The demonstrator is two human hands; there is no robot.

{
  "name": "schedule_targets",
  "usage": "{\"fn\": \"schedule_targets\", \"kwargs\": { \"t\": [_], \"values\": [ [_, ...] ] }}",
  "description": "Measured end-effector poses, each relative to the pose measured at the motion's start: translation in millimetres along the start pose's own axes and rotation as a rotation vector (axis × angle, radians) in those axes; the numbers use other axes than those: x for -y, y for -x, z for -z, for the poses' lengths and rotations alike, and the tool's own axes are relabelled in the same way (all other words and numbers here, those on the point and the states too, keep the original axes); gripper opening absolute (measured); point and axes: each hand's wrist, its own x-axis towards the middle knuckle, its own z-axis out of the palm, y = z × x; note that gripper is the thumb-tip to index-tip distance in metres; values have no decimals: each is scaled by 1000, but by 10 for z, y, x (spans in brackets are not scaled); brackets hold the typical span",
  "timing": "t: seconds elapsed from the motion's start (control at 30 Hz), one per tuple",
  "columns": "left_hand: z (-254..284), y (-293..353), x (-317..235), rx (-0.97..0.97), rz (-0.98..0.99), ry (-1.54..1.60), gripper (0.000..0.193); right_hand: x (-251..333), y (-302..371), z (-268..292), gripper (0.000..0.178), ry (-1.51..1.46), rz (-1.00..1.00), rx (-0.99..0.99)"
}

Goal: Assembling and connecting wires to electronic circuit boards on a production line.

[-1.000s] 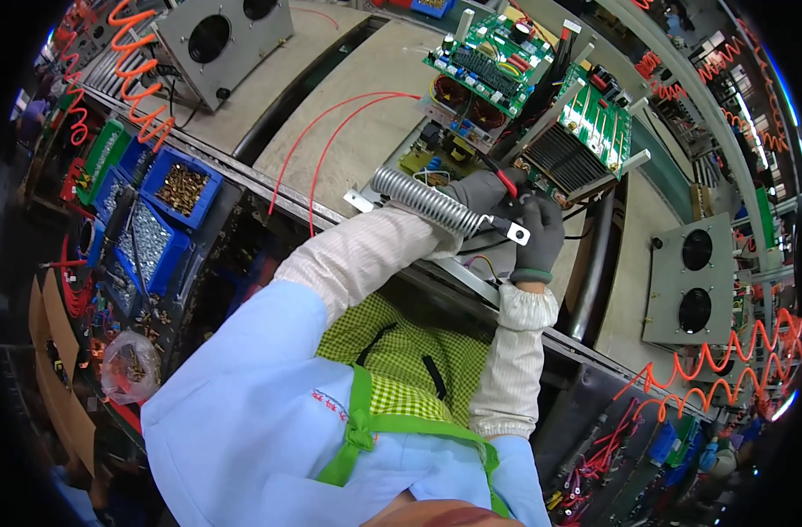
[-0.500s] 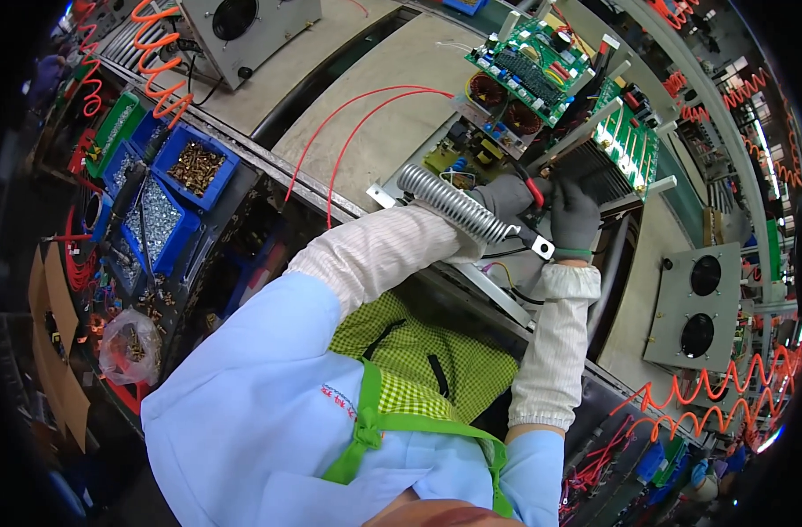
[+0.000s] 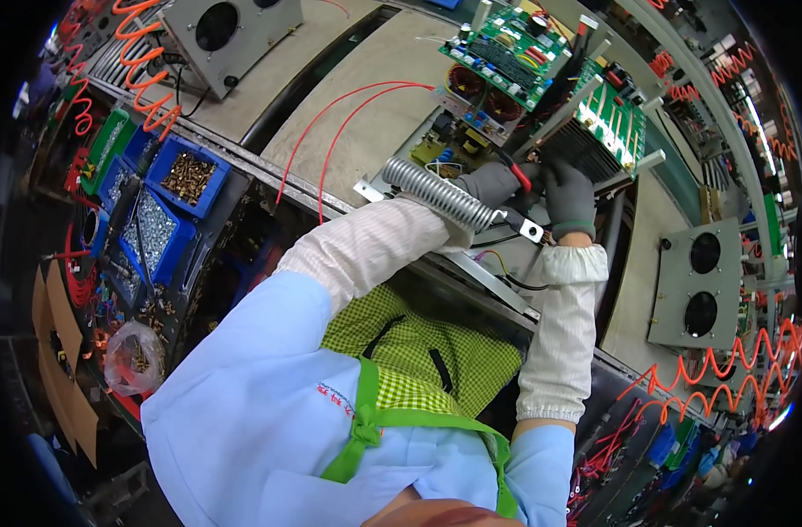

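Now both gloved hands have shifted upward: left hand (image 3: pixel 493 183) pinches a red-handled tool (image 3: pixel 517 176), right hand (image 3: pixel 570 198) grips the heatsink (image 3: pixel 585 149).

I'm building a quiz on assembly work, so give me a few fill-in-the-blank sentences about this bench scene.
1. Both hands, left and right, wear ____ gloves.
2. The ribbed wound resistor is coloured ____.
3. The blue bins hold small metal ____.
4. The two long wires across the board are ____.

Missing words: grey; silver; screws; red
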Motion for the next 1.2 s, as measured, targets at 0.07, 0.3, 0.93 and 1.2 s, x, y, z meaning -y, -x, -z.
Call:
{"fn": "schedule_targets", "kwargs": {
  "t": [0.07, 0.3, 0.93, 1.2],
  "values": [
    [14, -1, -41, 9, 6, -75, 24, -10, 4, 29, 26, 94, -13, 31],
    [82, 36, -197, -1, -81, -239, 21, -2, -14, 3, 28, -51, -90, 64],
    [-4, -49, 2, 9, -186, 124, 20, 361, 643, 61, 20, -247, 92, -130],
    [-63, -137, 182, -34, 67, 527, 24, 341, 626, 16, 17, -20, 200, -51]
  ]
}}
